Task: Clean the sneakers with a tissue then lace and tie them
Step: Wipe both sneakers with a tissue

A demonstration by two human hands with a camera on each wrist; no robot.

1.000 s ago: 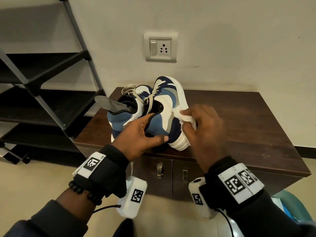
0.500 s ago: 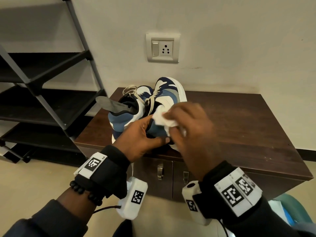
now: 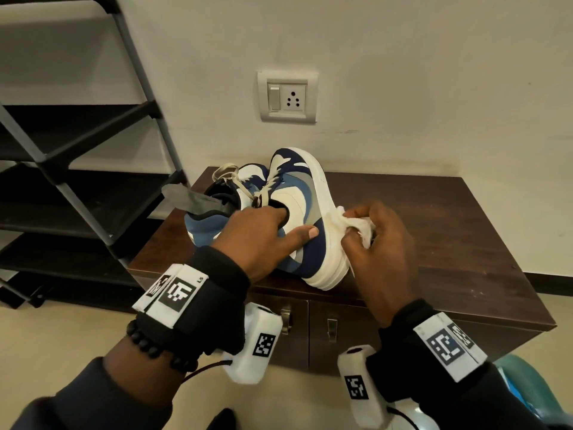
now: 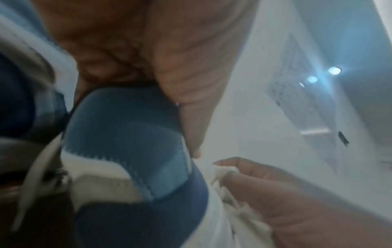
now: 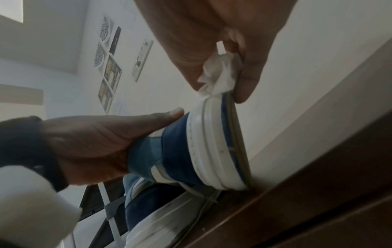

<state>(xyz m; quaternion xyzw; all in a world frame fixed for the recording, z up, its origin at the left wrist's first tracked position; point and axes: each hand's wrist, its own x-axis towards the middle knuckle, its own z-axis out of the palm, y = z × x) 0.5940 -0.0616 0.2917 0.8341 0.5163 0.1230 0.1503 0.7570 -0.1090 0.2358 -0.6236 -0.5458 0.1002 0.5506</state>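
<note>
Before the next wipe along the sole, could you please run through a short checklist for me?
1. Left hand grips the tipped sneaker: ok.
2. Right hand pinches the tissue: ok.
3. Tissue touches the white sole: ok.
4. Sneaker's heel rests on the cabinet: ok.
5. Tissue clean enough: cannot tell.
6. Laces tied: not ok, they hang loose.

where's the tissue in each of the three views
Head: tissue right of centre, bunched in the right hand against the white sole of the tipped sneaker.
Left wrist: lower centre-right, between that hand's fingers and the sole.
Right wrist: upper centre-right, pinched on the sole's top edge.
Shared landmark: the left thumb lying on the navy heel panel beside the sole.
</note>
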